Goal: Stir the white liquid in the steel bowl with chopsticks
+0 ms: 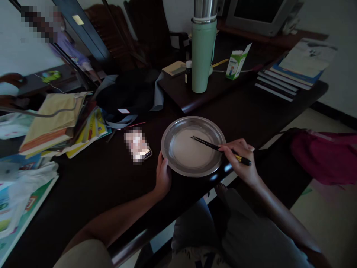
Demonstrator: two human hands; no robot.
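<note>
A round metal bowl (195, 172) with a wide rim stands near the front edge of the dark table, holding a pale, whitish mixture (186, 152). My left hand (163, 173) grips the bowl's left side, thumb on the rim and fingers partly hidden under it. In my right hand (242, 160) is a pair of black chopsticks (208, 143) with yellow marks near the back end. Their tips are over or in the pale mixture; I cannot tell how deep. A phone (138, 145), partly blurred out, lies left of the bowl.
A tall green thermos (203, 56) stands behind the bowl, beside a small dark bottle (188, 72) and a green-white box (235, 65). Stacked books (295, 74) are at the right, papers (55, 115) and a black bag (128, 93) at the left. Someone in purple (69, 52) is in the background.
</note>
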